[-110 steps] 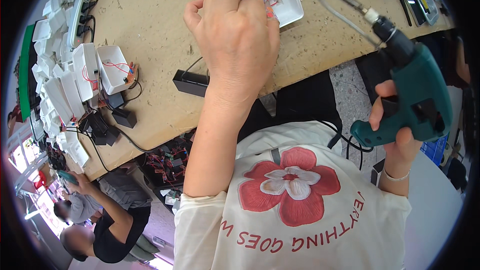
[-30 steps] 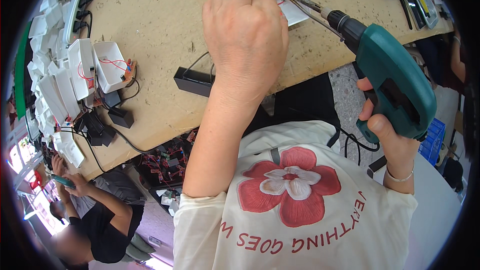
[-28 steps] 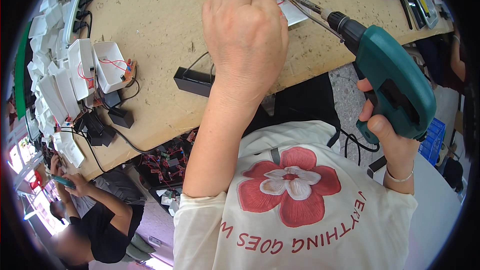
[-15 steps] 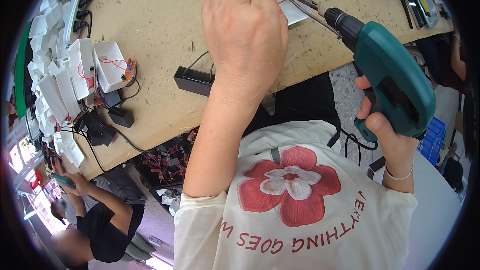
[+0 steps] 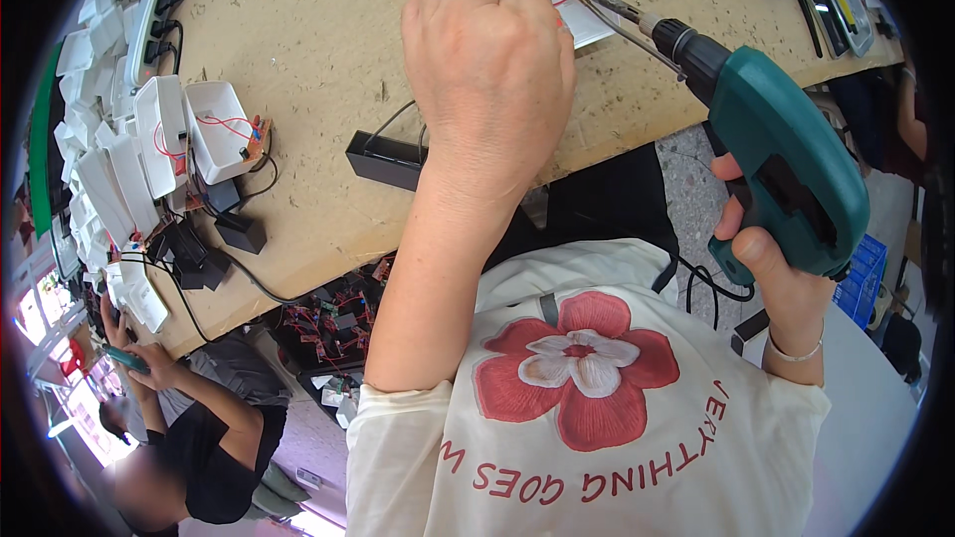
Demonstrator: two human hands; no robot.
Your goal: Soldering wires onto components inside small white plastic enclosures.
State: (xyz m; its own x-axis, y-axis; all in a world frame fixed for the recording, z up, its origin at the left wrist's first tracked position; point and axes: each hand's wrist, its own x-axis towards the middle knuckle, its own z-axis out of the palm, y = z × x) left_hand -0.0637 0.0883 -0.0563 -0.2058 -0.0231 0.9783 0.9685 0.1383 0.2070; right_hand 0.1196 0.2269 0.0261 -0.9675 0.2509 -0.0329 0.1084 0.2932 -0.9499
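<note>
1. The white plastic case (image 5: pixel 591 28) sits near the far edge of the view on the worn tabletop (image 5: pixel 318 119), its open side showing red wires (image 5: pixel 557 2) within.
2. The left hand (image 5: pixel 487 55) is closed on the case's left rim; its fingertips are mostly hidden, so their exact hold cannot be told.
3. The right hand (image 5: pixel 784 273) is wrapped around the grip of a green soldering gun (image 5: pixel 796 159).
4. A few seconds ago the gun's tip was outside the case; now it reaches inside, beside the wires, and over the last second has barely moved. That suggests the approach is over and soldering is under way, though contact is too small to confirm.
5. Just left of the left forearm lies a black rectangular box (image 5: pixel 383 161) with a cable.
6. Farther left, a second white case (image 5: pixel 214 109) with a circuit board (image 5: pixel 261 139) stands near a power strip (image 5: pixel 154 25).
7. At lower left, a co-worker's hand (image 5: pixel 154 366) holds a teal tool.
</note>
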